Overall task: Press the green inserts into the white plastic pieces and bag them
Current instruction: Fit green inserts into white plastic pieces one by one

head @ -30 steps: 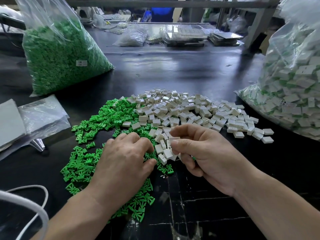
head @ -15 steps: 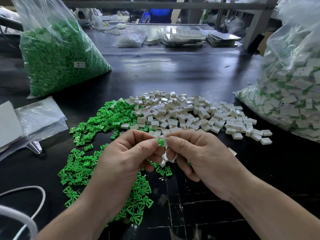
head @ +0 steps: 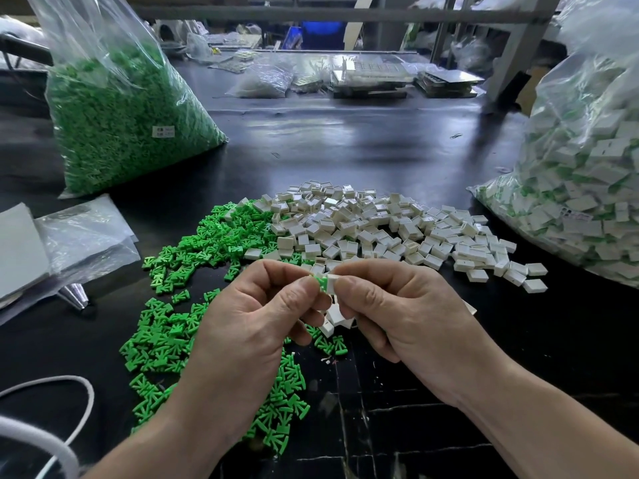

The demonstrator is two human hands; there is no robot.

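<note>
Mid-assembly here. One green insert (head: 318, 284) is pinched between thumb and forefinger of the left hand (head: 249, 326), and one white plastic piece (head: 334, 281) is pinched the same way by the right hand (head: 401, 316). The two parts are touching and are held up off the surface (head: 345, 143), right under the eyes, so the fit can be checked. The insert looks partly entered into the white piece, but how far it's seated can't be told. Both parts are gripped at their outer ends, probably so the mating faces are left free and the push can be made straight along the joint.

A few spare white pieces (head: 332, 321) are seen just below the fingers. Whether they're tucked into the right hand or lying on the surface can't be made out.

The stock is laid out for short reaches: the loose green heap (head: 207, 250) on the left-hand side, the loose white heap (head: 380, 229) toward the right, with the two overlapping in the middle. The bulk green bag (head: 121, 126) is parked far left. The bag at right (head: 581, 188) shows white pieces with green in them, so finished parts are presumably dropped there. Plenty is left to be done.
</note>
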